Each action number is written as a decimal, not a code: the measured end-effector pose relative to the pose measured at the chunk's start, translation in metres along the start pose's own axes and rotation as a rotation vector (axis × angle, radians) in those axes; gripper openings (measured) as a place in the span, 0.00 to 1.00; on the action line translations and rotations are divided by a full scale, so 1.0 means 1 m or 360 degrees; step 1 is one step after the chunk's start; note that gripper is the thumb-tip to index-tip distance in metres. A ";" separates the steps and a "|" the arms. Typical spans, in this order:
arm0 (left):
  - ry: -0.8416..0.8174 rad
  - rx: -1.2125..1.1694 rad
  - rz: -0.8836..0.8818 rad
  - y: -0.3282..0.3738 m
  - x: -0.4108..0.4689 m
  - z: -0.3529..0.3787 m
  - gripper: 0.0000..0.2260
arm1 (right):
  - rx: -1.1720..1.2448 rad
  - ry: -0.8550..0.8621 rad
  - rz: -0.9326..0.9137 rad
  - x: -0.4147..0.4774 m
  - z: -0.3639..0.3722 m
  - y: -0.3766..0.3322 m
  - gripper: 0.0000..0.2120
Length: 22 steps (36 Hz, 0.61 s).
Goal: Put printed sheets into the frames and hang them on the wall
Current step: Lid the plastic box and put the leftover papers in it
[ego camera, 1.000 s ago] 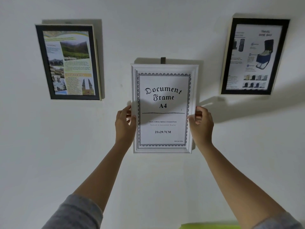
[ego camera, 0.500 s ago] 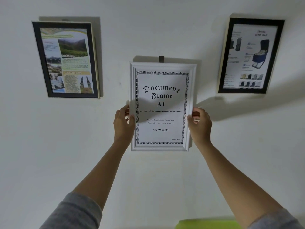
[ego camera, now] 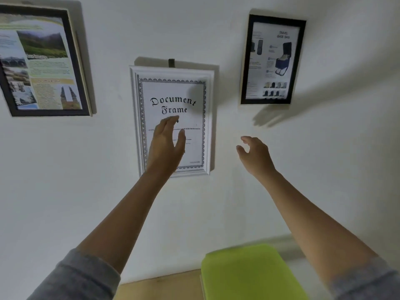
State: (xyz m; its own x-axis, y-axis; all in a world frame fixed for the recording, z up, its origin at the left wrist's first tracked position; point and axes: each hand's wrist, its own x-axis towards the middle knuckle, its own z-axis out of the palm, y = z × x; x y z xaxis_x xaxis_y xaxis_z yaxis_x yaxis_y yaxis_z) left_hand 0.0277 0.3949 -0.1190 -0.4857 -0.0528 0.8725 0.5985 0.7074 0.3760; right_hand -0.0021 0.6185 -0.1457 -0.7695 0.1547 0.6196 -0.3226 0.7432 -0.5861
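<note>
At the far left of the wall [ego camera: 324, 159], a black frame with a landscape sheet [ego camera: 43, 61] is seen hanging, its long axis upright and part of it cut off by the picture's edge. Towards the middle, the white document frame [ego camera: 173, 94] is hung below a small dark hook [ego camera: 171, 62], long axis upright as well, and the sheet inside it is lettered "Document Frame". The left hand [ego camera: 165, 146] is raised in front of the lower half of this frame, fingers straight and close together, thumb spread to the side, nothing gripped; whether the fingertips rest on the glass cannot be told. The right hand [ego camera: 254, 154] is held further right, clear of the frame's right edge and before bare wall, its fingers loosely curled around nothing. Above it and to the right, a black frame with a shoe-bag sheet [ego camera: 273, 59] is mounted upright. A lime-green object [ego camera: 246, 273], perhaps a stool seat, is seen low in the view, between the forearms. The hanging step for the white frame is judged done or nearly so, since neither hand carries it. Any levelling would be served best by the left hand, which is nearer: the frame lies straight ahead of it and just above, whereas it lies to the left of the right hand, so a sideways reach would be needed there
</note>
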 end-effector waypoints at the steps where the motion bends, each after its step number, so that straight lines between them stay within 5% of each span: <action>1: -0.0085 -0.0009 0.0021 0.005 -0.012 0.009 0.17 | -0.0079 -0.0055 0.0036 -0.008 -0.005 0.012 0.19; 9: -0.0765 0.0050 -0.0149 0.011 -0.159 0.094 0.16 | -0.0468 -0.0503 0.0377 -0.086 -0.022 0.138 0.22; 14: -0.1180 0.0160 -0.0505 -0.011 -0.261 0.139 0.18 | -0.0566 -0.0797 0.0641 -0.144 -0.012 0.229 0.21; 22: -0.1454 0.0537 -0.1156 -0.034 -0.365 0.165 0.23 | -0.0576 -0.1267 0.0781 -0.225 0.018 0.315 0.24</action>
State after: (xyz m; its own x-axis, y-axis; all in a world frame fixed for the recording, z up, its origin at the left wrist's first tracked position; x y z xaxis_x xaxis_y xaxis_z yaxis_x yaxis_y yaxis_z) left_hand 0.0797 0.5064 -0.5021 -0.9906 -0.0934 -0.1003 -0.1297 0.8746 0.4671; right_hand 0.0596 0.8064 -0.4791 -0.9598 0.1150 -0.2558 0.2149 0.8877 -0.4071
